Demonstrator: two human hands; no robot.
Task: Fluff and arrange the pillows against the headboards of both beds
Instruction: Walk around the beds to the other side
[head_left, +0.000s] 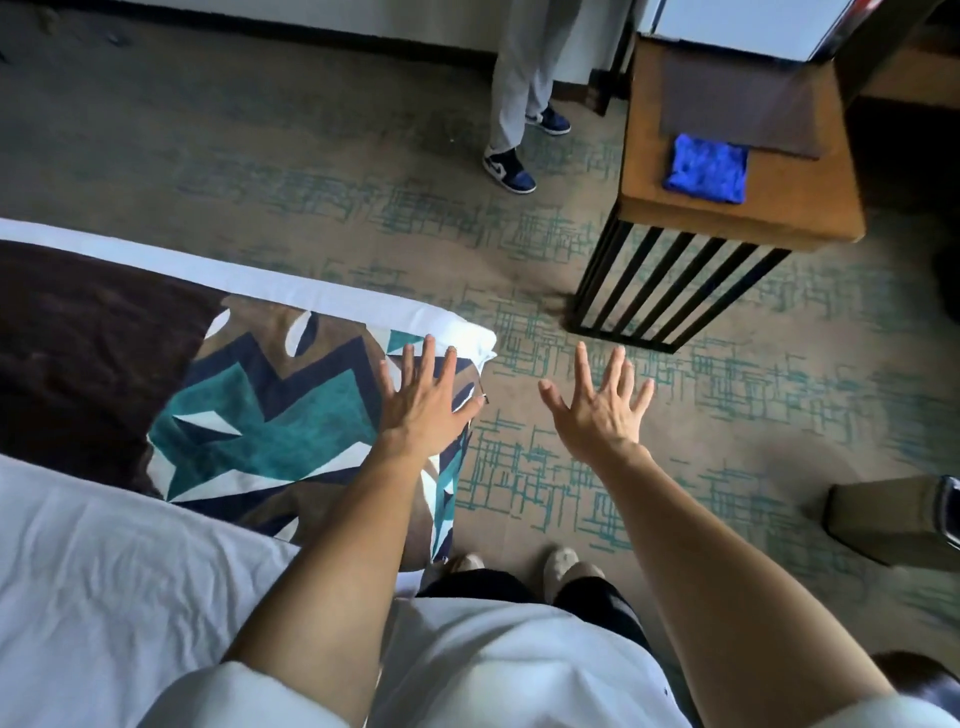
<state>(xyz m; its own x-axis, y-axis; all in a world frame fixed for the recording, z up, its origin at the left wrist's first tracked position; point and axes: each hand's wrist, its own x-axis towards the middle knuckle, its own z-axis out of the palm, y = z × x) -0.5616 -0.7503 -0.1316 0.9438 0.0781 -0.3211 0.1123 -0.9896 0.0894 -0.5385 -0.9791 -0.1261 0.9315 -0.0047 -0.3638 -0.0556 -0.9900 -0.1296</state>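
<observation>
Nearest me is the white sheet of the bed (104, 571), crumpled, running under my left forearm. I take that bed as my landmark. Across its foot lies a patterned runner (270, 415), teal, navy and brown with white shapes, and beyond it a plain dark brown stretch, then the white folded corner of the sheet (467, 338).

My left hand (423, 400) is spread flat over the bed's corner, fingers (427, 358) splayed wide, palm down on or just above the runner; I cannot tell whether it presses. It grips nothing. My right hand (597, 410) hangs off the bed's side, above the carpet (363, 234), fingers fanned apart, empty, touching nothing.

No pillow shows anywhere in view, so I cannot say where the pillows are.

Farther from the bed's corner stands a wooden side table (737, 218) on black slats, with a folded blue cloth (706, 169) lying on its top. Beyond the bed's foot, another person's legs and sneakers (511, 166) stand on the carpet.
</observation>
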